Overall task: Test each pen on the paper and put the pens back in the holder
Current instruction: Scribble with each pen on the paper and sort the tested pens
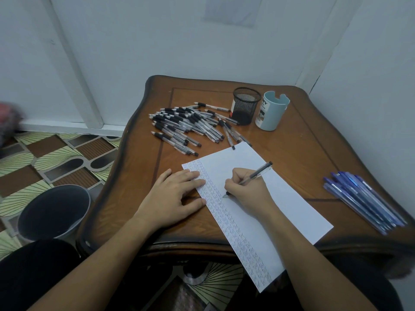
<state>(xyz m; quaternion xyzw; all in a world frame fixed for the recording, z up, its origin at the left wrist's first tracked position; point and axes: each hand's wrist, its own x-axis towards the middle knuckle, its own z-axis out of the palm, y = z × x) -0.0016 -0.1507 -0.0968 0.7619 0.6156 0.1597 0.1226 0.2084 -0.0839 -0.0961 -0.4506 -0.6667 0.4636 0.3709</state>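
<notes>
A white sheet of paper point(280, 203) lies slantwise on the wooden table point(292, 144), its left side covered in rows of small scribbles. My right hand point(247, 189) grips a black pen point(258, 173), whose tip touches the paper beside the scribbles. My left hand point(173, 196) lies flat with straight fingers on the paper's left edge. A heap of several black pens point(184, 126) is spread at the back left. A black mesh holder point(246, 106) stands behind them, with a pale blue cup holder point(271, 111) to its right.
Several blue pens point(363, 200) lie together near the table's right edge. A dark round bin point(54, 212) stands on the patterned floor to the left of the table. White walls close in behind and to the right.
</notes>
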